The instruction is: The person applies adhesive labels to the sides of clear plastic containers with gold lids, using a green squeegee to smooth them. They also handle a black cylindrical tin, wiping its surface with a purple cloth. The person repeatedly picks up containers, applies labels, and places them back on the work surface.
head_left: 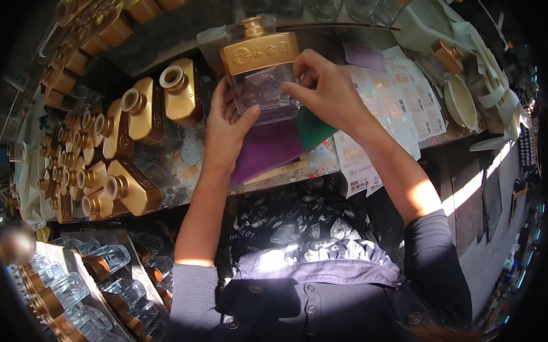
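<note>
Dk shirt nearest, gold/clear bottle held btwn L grip & R grip

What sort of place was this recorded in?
Probably a small bottle-finishing workshop: many similar gold bottles crowd the left side, clear-and-gold bottles fill the lower left, and printed sheets, perhaps labels, lie at right.

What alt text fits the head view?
A person's left hand holds a clear glass bottle with a gold top, while the right hand touches its right side, next to purple material. Gold bottles cluster at left; printed sheets lie at right.
</note>
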Motion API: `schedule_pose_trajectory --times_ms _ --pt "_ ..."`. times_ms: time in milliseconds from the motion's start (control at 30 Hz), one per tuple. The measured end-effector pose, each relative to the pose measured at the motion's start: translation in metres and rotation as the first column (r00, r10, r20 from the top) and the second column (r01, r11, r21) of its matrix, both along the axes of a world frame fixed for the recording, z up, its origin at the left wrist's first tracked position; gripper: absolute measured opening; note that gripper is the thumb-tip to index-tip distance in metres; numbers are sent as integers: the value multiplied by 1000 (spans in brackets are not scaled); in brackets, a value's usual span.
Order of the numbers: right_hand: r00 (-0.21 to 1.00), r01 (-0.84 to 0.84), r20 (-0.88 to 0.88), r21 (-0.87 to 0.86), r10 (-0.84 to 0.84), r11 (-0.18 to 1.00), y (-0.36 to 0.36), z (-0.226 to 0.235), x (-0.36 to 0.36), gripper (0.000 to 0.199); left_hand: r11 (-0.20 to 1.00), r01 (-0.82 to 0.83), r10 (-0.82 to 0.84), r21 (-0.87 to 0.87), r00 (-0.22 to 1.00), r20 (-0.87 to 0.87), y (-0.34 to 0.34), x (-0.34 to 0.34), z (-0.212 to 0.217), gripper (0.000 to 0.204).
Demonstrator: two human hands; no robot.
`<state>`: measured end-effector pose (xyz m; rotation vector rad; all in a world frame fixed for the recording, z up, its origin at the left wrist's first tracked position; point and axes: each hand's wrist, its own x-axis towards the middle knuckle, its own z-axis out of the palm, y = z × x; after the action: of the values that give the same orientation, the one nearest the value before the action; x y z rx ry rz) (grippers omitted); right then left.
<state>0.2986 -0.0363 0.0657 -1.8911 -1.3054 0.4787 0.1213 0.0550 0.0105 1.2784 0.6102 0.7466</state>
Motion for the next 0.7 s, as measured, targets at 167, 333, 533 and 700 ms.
schedule_pose_trajectory --times_ms 167,333,533,700 --pt "988 72 134 67 -80 995 -2 8 8 39 1000 7 -7 -5 1000 12 13 5 7 84" --pt "868 -214 493 253 65 943 6 8 4 40 1000 16 -15 -18 999 42 10 11 7 87" --pt "725 -353 673 180 147 918 34 16 6 24 998 18 -12 -66 996 86 12 6 0 82" --pt "793 -322 604 316 73 893 42 12 8 13 979 -4 35 -206 988 149 16 4 -3 79"
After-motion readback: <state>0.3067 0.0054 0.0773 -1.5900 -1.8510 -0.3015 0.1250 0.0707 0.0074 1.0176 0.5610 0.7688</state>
